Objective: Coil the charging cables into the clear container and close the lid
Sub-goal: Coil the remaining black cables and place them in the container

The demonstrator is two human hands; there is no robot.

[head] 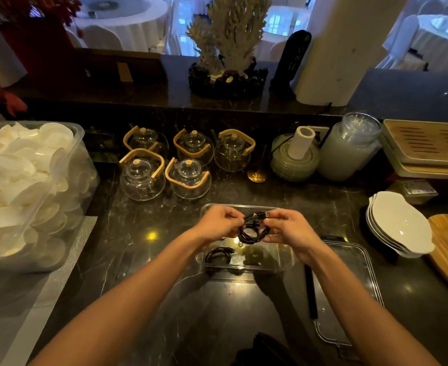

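- Both hands hold a black coiled cable (253,228) above the clear container (283,257): the left hand (218,224) grips the coil's left side, the right hand (287,228) pinches it near the plug end.
- A second coiled cable (218,256) lies inside the container, at its near left corner.
- The clear lid (349,286) lies on the counter (143,260) just right of the container.
- Around: five glass teapots (188,178) behind, a bin of white dishes (29,186) left, stacked white plates (400,223) right.
- No writing is legible.

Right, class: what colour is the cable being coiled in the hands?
Black, seen in the head view: the cable held over the clear container.
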